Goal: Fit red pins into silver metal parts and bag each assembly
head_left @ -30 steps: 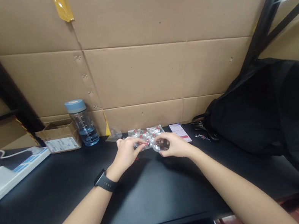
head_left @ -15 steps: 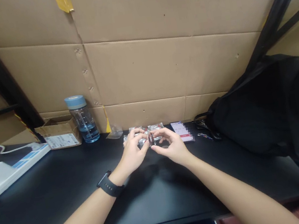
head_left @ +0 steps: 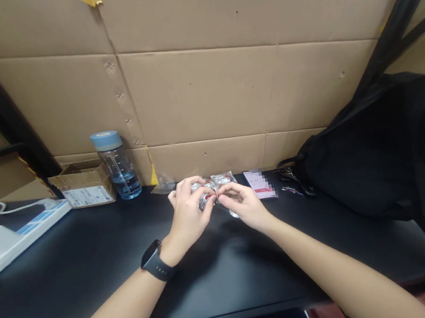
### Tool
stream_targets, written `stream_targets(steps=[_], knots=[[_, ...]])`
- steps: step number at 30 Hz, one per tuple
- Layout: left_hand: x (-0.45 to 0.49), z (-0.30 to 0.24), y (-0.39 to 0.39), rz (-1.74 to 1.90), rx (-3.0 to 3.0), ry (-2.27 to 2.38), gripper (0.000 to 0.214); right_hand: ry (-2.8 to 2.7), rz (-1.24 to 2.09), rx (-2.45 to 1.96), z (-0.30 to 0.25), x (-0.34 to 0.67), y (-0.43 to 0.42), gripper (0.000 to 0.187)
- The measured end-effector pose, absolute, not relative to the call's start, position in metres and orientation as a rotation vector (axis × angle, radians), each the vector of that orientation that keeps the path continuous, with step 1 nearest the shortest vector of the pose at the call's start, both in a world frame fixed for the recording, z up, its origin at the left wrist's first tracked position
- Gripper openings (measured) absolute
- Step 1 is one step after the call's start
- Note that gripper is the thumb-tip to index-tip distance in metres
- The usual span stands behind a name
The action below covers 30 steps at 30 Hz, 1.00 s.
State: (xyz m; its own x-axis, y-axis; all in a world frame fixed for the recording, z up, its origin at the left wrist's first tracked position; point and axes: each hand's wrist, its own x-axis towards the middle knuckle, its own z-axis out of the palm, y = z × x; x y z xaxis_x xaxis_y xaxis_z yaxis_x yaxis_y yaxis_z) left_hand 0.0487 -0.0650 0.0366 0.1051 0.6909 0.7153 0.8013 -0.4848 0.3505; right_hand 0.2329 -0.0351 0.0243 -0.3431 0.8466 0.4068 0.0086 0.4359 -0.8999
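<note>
My left hand (head_left: 190, 204), with a black watch (head_left: 156, 261) on its wrist, is closed in a pinch above the table. My right hand (head_left: 245, 202) meets it fingertip to fingertip, also pinched. Between them is a small round piece (head_left: 216, 196), mostly covered by the fingers, with only a thin edge showing. Shiny silver packets (head_left: 222, 179) with red marks lie just behind the hands. A pale, round-edged item (head_left: 233, 213) shows partly beneath my right hand; its kind is unclear.
On the black table (head_left: 219, 289) stand a blue-lidded water bottle (head_left: 117, 167) and a small cardboard box (head_left: 86, 187). A white power strip (head_left: 25, 241) lies left. Rightward are a phone (head_left: 258, 183), keys (head_left: 292, 190) and a black backpack (head_left: 393, 154). Cardboard walls the back.
My fingertips have drawn closer together around the small round piece. Its dark reddish-brown face showed before and is now mostly hidden. The view has tilted slightly.
</note>
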Motion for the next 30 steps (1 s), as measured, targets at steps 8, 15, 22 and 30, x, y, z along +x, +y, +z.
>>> stream_targets(steps=[8, 15, 22, 30], knots=[[0.048, 0.037, -0.066, -1.393, -2.252, -1.487, 0.015, -1.798, 0.917, -0.686, 0.024, 0.236, -0.03, 0.023], [0.044, 0.044, -0.065, -1.266, -2.553, -1.566, 0.028, -1.983, 0.662, -0.775, 0.029, 0.241, -0.032, 0.02], [0.03, 0.026, -0.046, -0.869, -2.761, -1.672, 0.036, -2.042, 0.66, -0.868, 0.022, 0.244, -0.026, 0.024], [0.004, 0.03, -0.033, -0.685, -2.905, -1.587, 0.051, -2.166, 0.546, -0.913, 0.009, 0.242, -0.019, 0.016]])
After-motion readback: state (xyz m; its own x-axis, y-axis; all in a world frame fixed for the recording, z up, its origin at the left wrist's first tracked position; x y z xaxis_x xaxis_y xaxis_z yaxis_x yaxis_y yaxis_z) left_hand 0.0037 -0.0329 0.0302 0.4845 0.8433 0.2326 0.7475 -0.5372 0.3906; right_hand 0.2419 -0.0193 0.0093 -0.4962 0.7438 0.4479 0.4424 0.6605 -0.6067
